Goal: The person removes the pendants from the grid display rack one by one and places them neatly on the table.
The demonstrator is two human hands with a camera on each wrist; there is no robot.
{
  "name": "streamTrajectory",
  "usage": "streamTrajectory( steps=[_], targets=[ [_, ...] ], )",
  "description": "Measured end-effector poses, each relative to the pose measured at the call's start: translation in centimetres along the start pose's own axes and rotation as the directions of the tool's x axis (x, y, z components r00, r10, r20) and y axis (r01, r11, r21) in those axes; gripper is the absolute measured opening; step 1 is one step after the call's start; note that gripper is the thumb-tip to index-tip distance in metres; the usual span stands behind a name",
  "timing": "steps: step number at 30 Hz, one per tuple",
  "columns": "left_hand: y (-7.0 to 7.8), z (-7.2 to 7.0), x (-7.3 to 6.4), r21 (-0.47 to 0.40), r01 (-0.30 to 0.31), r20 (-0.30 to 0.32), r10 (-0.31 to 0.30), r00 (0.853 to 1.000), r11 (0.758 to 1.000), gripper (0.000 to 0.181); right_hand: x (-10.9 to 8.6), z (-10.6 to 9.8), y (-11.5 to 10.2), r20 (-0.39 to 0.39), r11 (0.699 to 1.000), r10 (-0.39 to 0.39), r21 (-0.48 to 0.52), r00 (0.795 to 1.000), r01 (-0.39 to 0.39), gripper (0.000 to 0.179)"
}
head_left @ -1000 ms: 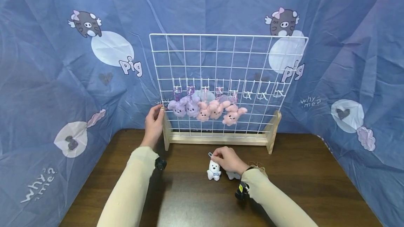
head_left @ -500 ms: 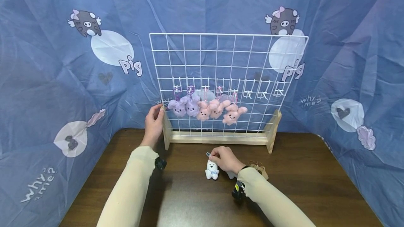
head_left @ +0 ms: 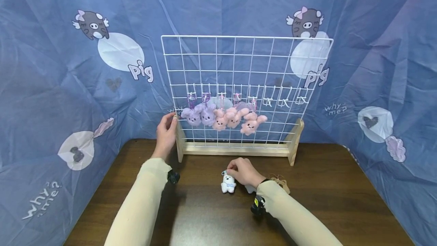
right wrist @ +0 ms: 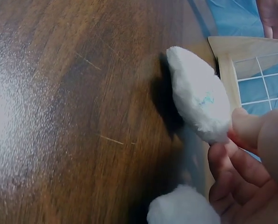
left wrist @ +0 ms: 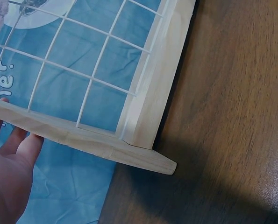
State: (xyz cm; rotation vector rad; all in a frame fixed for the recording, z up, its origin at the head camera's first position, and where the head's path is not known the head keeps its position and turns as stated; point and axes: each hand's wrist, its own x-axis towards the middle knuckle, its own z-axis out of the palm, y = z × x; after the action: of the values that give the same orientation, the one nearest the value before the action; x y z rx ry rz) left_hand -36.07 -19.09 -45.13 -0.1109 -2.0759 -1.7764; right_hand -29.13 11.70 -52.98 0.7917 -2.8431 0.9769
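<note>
At the rack's left end my left hand (head_left: 166, 134) grips the wooden side post (left wrist: 82, 142), thumb in front and fingers reaching behind it. The rack is a white wire grid (head_left: 252, 62) on a pale wooden stand (head_left: 235, 150). My right hand (head_left: 244, 171) pinches the top of a small white bear plush keychain (head_left: 228, 186), close to the tabletop. In the right wrist view the plush (right wrist: 197, 93) appears from its side, thumb and index finger at its head end. Another white plush (right wrist: 183, 207) lies beneath that hand, mostly hidden in the head view.
Purple plush keychains (head_left: 207, 116) and pink ones (head_left: 250, 124) hang from hooks on the grid. Bare white hooks (head_left: 283, 103) are to their right. A tan item (head_left: 280, 183), partly behind my right sleeve, lies on the brown table (head_left: 327, 185). Patterned blue cloth (head_left: 222, 7) surrounds the back.
My right hand has shifted slightly left with the white bear plush, whose pale clip loop has tipped down toward its head. The left hand stays on the post.
</note>
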Motion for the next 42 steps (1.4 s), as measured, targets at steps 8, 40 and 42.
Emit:
streamTrajectory(
  steps=[8,40,42],
  targets=[
    [-1.7,0.1,0.4,0.025,-0.01,-0.021,0.011,1.0,1.0,0.037,-0.5,-0.9,0.3,-0.043,0.996,0.077,0.038,0.996,-0.075,0.01],
    [-1.8,0.3,0.5,0.019,-0.02,-0.029,0.021,0.999,1.0,0.037,-0.1,-10.8,0.8,-0.375,0.896,0.268,0.435,0.888,-0.086,0.053],
    [-1.7,0.2,0.5,0.022,-0.023,-0.031,0.024,0.999,0.999,0.037,0.1,-11.1,0.8,-0.396,0.903,0.255,0.424,0.882,-0.07,0.053]
  ],
)
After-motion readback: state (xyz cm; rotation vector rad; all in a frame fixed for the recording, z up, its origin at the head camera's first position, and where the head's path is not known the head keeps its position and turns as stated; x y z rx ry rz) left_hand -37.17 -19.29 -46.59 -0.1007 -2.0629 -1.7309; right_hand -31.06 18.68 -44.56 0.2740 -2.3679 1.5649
